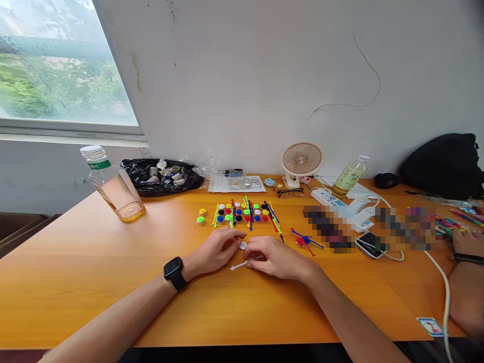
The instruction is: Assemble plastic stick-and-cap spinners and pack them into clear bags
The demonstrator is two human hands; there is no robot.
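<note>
My left hand (221, 249) rests on the table with thumb and fingers closed at a small white round spinner base (243, 245). Close beside it, my right hand (274, 256) pinches a white plastic arrow (238, 266) between thumb and fingers, its pointed end toward the lower left. Just beyond both hands are rows of round spinner bases (238, 218) in several colours, with coloured arrows (251, 217) lying across them. A yellow base (202, 212) and a green base (200, 220) sit apart on the left. To the right, blue and red arrows (310, 239) lie crossed over red and blue bases.
A tilted-looking bottle (117, 186) stands at the left. Along the wall are a black plastic bag (136, 174), a small fan (302, 159), glasses (290, 192) and another bottle (350, 176). A power strip (328, 197) and white cable (444, 277) run right, near another person's hand (469, 243).
</note>
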